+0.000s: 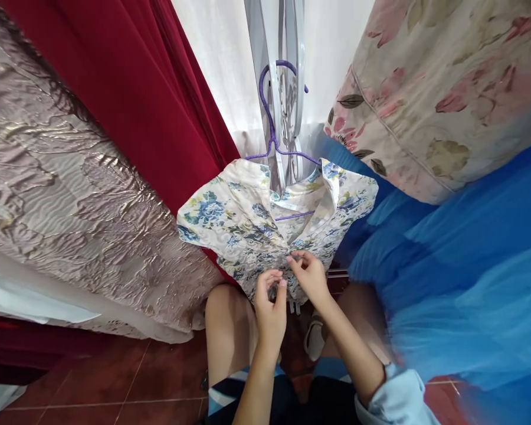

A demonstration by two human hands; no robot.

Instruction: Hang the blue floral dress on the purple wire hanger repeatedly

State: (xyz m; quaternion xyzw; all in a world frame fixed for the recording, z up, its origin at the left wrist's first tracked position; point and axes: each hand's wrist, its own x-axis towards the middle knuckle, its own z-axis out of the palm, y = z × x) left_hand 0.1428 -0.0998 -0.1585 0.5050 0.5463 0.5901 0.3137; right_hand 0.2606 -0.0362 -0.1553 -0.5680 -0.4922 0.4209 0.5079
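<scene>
A sleeveless-looking floral garment (pixel 248 230), white with blue and yellow-green flowers, hangs in front of me on a purple wire hanger (pixel 272 127). Its neckline is open in a V down the front. At the bottom of that V, my right hand (pixel 308 274) pinches the front edge between thumb and index finger. Just lower and to the left, my left hand (pixel 271 301) is curled against the garment's front, thumb and fingertips brought close together; whatever lies between them is too small to make out. The lower part of the garment is hidden behind my hands.
The hanger's hook loops on a pale metal rack (pixel 298 71). Dark red fabric (pixel 159 118) and a textured pinkish cloth (pixel 92 195) hang left. To the right are a pink floral cloth (pixel 425 106) and blue gauzy fabric (pixel 446 265). Red tiles (pixel 97 378) cover the floor.
</scene>
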